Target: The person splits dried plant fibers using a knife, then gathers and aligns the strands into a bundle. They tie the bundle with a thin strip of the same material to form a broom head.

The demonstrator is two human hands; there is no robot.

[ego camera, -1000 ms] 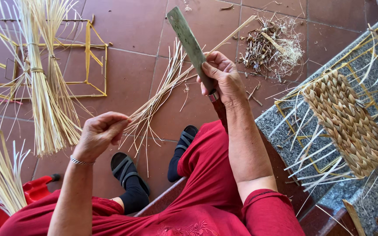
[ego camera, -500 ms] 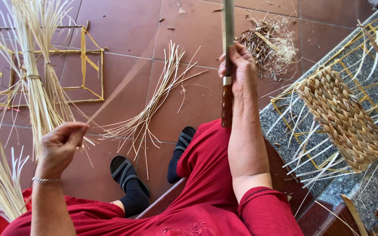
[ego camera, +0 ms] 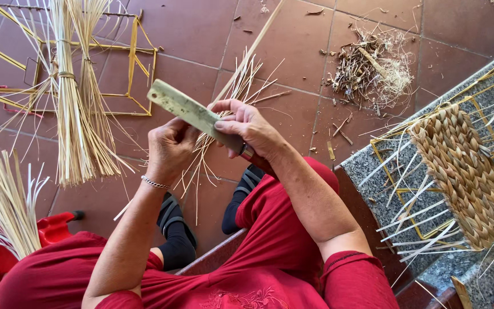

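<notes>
My right hand point(ego camera: 247, 129) grips a long knife point(ego camera: 187, 109) by its handle, the flat pale blade pointing up and left. My left hand point(ego camera: 170, 149) is closed just under the blade, holding a thin pale cane strip point(ego camera: 253, 48) that runs up and right past the knife. Below both hands a loose heap of split strips point(ego camera: 224, 114) lies fanned on the terracotta floor. I am seated, red clothing and black sandals below.
A tied bundle of straw point(ego camera: 75, 97) hangs over a yellow wire frame point(ego camera: 135, 63) at the left. More straw point(ego camera: 1, 200) stands at the lower left. A pile of shavings point(ego camera: 373, 66) lies upper right. A half-woven panel point(ego camera: 467, 171) rests on a granite ledge point(ego camera: 373, 183).
My left hand came in from the left to meet the knife. The knife swung from upright to slanting up-left, and both hands now sit together at centre.
</notes>
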